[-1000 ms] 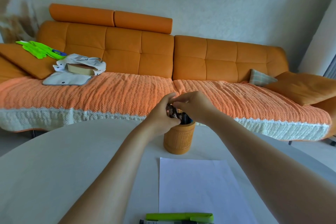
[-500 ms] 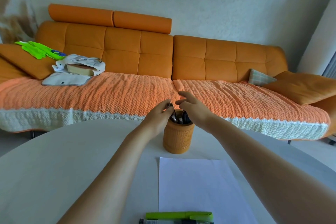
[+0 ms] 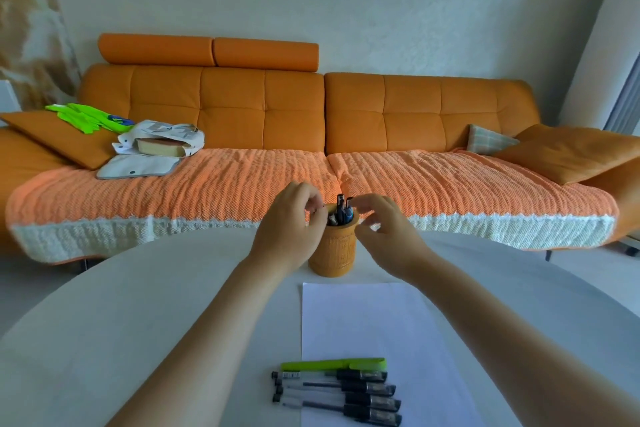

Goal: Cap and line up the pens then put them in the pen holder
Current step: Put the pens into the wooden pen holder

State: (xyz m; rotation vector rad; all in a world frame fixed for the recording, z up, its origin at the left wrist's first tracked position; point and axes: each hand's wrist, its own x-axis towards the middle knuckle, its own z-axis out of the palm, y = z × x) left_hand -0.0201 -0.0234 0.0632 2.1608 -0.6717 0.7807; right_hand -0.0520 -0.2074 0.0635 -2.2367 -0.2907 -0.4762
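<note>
An orange cylindrical pen holder (image 3: 334, 253) stands on the white table, with several dark pens (image 3: 341, 210) sticking out of its top. My left hand (image 3: 289, 229) hovers at the holder's left rim, fingers curled and empty. My right hand (image 3: 384, 229) is just right of the rim, fingers spread, holding nothing. Near the front edge a green pen (image 3: 334, 364) and several capped black pens (image 3: 339, 395) lie side by side in a row, partly on a white sheet of paper (image 3: 374, 329).
The round white table (image 3: 121, 322) ends just beyond the holder. Behind it runs an orange sofa (image 3: 322, 121) with a knitted cover, a white bag with a book (image 3: 159, 146), green gloves (image 3: 86, 118) and cushions.
Both hands let go of the pens in the holder and drew apart to its sides. The camera tilted down, bringing the row of pens at the front into view.
</note>
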